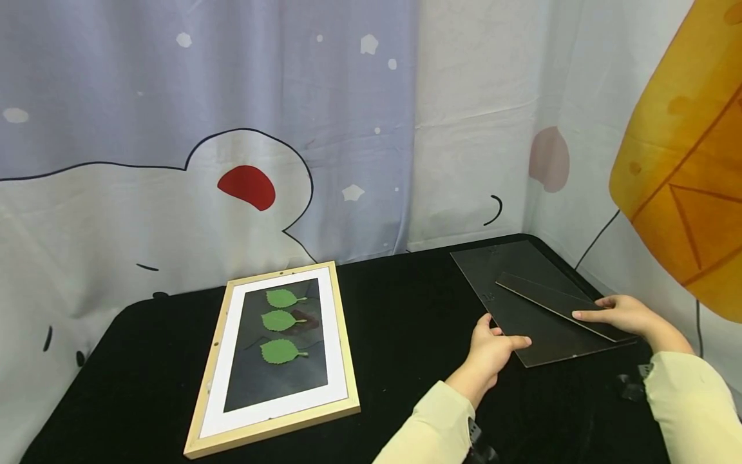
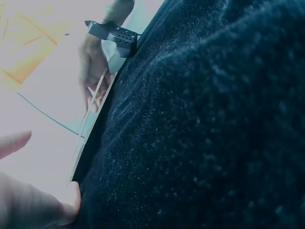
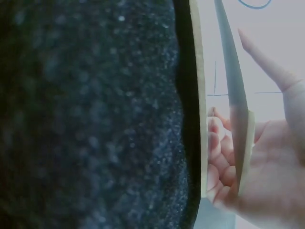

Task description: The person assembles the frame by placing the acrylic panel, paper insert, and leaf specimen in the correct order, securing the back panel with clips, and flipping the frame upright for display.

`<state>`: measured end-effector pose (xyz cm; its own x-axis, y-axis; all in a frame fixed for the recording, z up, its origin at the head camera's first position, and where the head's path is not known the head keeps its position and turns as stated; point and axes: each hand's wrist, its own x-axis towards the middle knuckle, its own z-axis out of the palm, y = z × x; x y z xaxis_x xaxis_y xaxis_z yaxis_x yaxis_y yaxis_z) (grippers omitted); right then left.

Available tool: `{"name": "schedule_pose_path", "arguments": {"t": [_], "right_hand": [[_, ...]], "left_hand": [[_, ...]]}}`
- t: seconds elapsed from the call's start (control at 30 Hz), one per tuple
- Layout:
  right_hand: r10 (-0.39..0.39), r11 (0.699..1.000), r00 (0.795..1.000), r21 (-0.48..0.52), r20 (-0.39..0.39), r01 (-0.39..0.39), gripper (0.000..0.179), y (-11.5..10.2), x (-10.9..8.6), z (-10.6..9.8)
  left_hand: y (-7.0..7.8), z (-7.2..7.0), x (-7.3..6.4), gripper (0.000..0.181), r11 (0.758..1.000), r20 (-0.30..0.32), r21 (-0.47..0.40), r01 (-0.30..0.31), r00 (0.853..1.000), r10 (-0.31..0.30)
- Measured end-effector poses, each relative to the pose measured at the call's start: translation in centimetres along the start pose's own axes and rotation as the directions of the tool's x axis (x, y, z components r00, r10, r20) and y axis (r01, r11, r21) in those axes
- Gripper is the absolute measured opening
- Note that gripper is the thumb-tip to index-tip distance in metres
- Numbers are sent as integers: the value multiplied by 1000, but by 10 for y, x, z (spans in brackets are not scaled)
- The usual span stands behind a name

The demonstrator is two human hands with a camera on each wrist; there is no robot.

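At the right of the head view lies a dark picture-frame backing board (image 1: pixel 539 330). Its stand leg (image 1: pixel 551 298), a long flat strip, is tilted up from it, with a gap showing between the two in the right wrist view. My right hand (image 1: pixel 632 316) holds the leg near its lower end, thumb on top and curled fingers (image 3: pixel 217 138) underneath. My left hand (image 1: pixel 485 356) grips the board's left edge, its thumb over the board and a fingertip (image 2: pixel 76 193) at the edge. To the left, a light wooden picture frame (image 1: pixel 346 335) lies face up.
Inside the frame, green leaves (image 1: pixel 281 352) show on a dark ground within a white mat (image 1: pixel 336 361). Black cloth (image 1: pixel 406 322) covers the table. Printed curtains (image 1: pixel 359 129) hang behind it and along the right side.
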<state>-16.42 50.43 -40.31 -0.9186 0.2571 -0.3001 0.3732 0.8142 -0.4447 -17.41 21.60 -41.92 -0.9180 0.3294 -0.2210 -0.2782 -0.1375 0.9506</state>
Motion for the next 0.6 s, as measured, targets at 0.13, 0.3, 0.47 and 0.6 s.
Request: {"name": "schedule_pose_path", "arguments": {"t": [0.13,0.3,0.47,0.6], "right_hand": [[-12,1000,1000,-6,-3,11,99,-1,-2,-1],[-40,999,999,-15,-7,40,100,-4,-2,-1],[-35,999,999,1,3,35,102,-5,-2,-1],[-41,999,999,15,-7,41,102,-4,-3,1]], "left_hand": [[0,0,0,75,1000,9,28,-10,1000,10],[0,-2,3,76,998,11,61,-26,1000,25],[-1,-3,6,79,997,10,74,-11,1000,11],[-2,-2,7,78,997,7,83,-9,1000,9]]}}
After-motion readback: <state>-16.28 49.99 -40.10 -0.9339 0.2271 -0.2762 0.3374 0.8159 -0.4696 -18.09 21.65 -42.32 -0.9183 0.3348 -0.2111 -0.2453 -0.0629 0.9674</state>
